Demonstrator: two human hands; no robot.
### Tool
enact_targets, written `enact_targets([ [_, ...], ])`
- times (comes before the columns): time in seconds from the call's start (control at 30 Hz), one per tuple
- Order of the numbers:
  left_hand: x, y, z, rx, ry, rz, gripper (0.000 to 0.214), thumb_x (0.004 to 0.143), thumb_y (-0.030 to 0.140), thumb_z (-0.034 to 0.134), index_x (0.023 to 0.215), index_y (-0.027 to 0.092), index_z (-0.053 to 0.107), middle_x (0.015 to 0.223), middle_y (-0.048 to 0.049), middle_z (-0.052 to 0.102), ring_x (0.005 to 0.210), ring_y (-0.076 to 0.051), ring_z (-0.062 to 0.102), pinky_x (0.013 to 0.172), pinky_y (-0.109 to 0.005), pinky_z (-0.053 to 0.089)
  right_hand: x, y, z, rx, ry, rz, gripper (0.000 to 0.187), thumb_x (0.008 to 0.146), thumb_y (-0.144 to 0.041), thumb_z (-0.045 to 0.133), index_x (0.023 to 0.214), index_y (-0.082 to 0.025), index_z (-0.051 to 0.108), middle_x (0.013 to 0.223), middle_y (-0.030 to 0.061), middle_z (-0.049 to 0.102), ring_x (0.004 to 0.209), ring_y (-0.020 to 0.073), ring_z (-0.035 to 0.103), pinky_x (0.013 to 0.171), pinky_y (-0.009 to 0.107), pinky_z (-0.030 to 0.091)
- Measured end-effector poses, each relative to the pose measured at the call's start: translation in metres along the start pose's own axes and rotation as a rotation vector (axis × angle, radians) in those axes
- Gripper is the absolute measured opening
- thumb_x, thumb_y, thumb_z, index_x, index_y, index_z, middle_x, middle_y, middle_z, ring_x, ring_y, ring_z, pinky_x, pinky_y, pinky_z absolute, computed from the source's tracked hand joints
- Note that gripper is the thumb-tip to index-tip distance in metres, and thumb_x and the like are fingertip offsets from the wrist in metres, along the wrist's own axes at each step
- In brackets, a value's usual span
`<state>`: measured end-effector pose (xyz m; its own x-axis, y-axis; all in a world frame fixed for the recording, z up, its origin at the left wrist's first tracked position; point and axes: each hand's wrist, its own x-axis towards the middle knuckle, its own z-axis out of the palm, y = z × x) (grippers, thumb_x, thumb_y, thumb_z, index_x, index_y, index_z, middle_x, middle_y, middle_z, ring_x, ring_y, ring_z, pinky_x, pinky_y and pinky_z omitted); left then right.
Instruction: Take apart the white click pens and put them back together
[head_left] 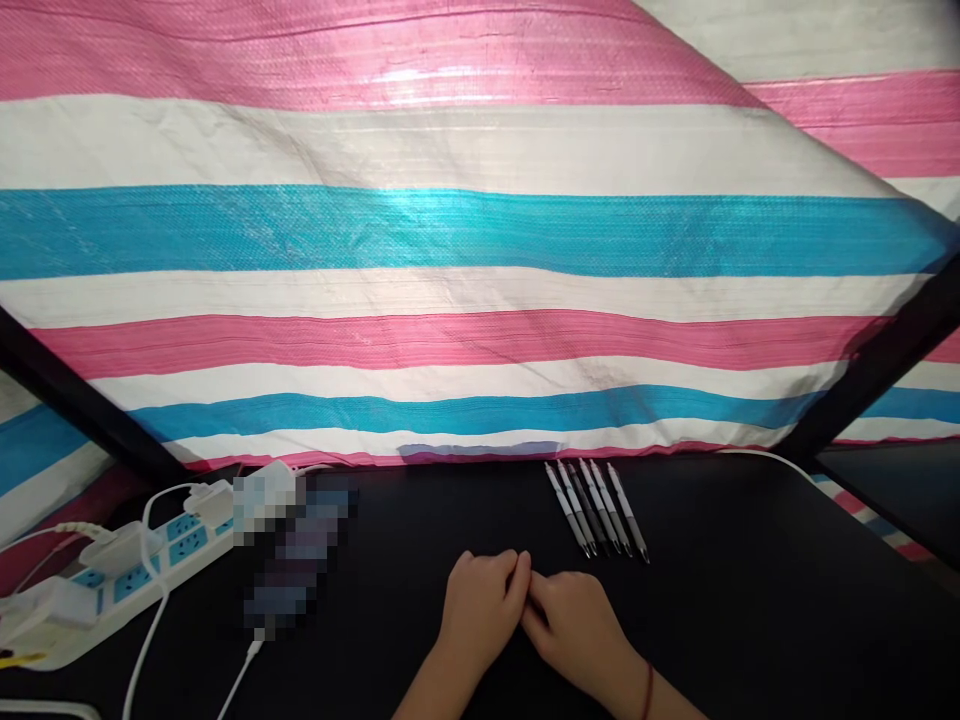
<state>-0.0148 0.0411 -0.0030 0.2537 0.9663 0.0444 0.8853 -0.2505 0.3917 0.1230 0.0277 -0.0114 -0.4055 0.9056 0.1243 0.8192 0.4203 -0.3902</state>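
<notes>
My left hand [484, 602] rests on the black table top, its fingers curled in. Beside it my right hand [576, 628], with a dark red band round the wrist, is closed as well. The two hands meet at the thumbs and index fingers. No object shows in either hand, though the palms face down and are hidden. Just beyond my right hand lies a row of several pens [598, 508], side by side and slanted. Most have white barrels with grey grips; one pen [589, 500] among them is darker. Neither hand touches the pens.
At the left of the black table [720, 620] lies a white power strip [180, 560] with plugs and white cables. A blurred-out flat device [300, 560] sits near it, on a white cable [241, 672]. Striped sheeting [480, 230] hangs behind, between black posts [877, 360].
</notes>
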Motion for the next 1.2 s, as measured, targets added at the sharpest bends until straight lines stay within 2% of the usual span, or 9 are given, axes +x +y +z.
enact_targets([
  [0.37,-0.0002,0.0003,-0.0007,0.027,0.005,0.012,0.046,0.096,0.034,0.025,0.065,0.020,0.057,0.067,0.0000,0.068,0.064,-0.017,0.062,0.068,-0.032,0.034,-0.0001,-0.0006,0.0014,-0.022,0.018,-0.006,0.020,0.089,-0.024,0.044,0.080,-0.022,0.062,0.065,-0.0009,0.068,0.054,0.0130,0.060,0.050,0.027,0.021],
  [0.6,0.0001,-0.0007,0.0013,0.009,0.013,0.005,0.045,0.096,0.034,0.026,0.066,0.021,0.057,0.067,0.0007,0.068,0.066,-0.018,0.062,0.077,-0.035,0.036,0.0000,0.0009,0.0036,-0.029,0.028,-0.009,0.020,0.088,-0.024,0.044,0.079,-0.022,0.062,0.064,-0.0006,0.068,0.055,0.0129,0.061,0.050,0.027,0.021],
  [1.2,-0.0002,0.0015,-0.0021,0.009,0.005,0.004,0.045,0.096,0.034,0.026,0.066,0.021,0.057,0.067,0.0006,0.068,0.065,-0.017,0.063,0.072,-0.032,0.035,0.0004,-0.0017,-0.0010,-0.004,-0.001,-0.007,0.021,0.089,-0.023,0.043,0.079,-0.021,0.061,0.065,-0.0011,0.067,0.054,0.0120,0.059,0.049,0.025,0.026],
])
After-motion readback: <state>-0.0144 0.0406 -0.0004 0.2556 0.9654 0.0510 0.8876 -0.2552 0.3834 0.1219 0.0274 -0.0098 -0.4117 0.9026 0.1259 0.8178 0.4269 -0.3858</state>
